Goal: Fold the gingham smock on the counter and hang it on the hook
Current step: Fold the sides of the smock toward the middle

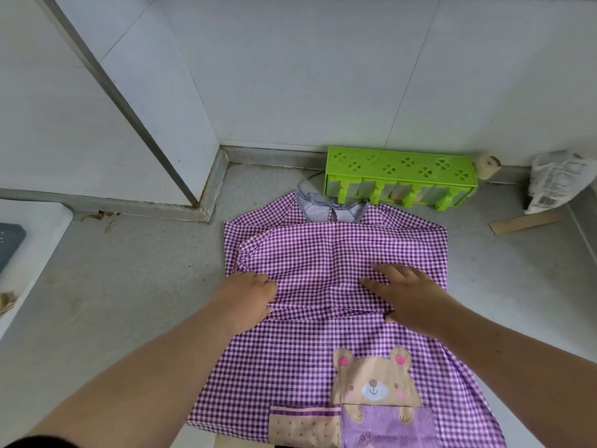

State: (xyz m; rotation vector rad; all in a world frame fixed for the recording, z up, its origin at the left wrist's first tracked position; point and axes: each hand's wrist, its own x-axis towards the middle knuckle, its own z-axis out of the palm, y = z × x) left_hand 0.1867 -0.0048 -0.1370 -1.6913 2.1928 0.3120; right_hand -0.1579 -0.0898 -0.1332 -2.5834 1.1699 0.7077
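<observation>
Pressing both sleeves flat mid-frame, your left hand (248, 300) and right hand (408, 299) lie open-palmed, gripping nothing, on the gingham smock (323, 360) spread over the counter (129, 286); next, probably fold the hem upward.

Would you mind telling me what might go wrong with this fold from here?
1. The gingham smock hangs over the counter front edge near the bear patch; it may slide off once the left hand and right hand lift.
2. The folded-in sleeves could spring open when released.
3. The collar lies close to the green rack and might snag.
</observation>
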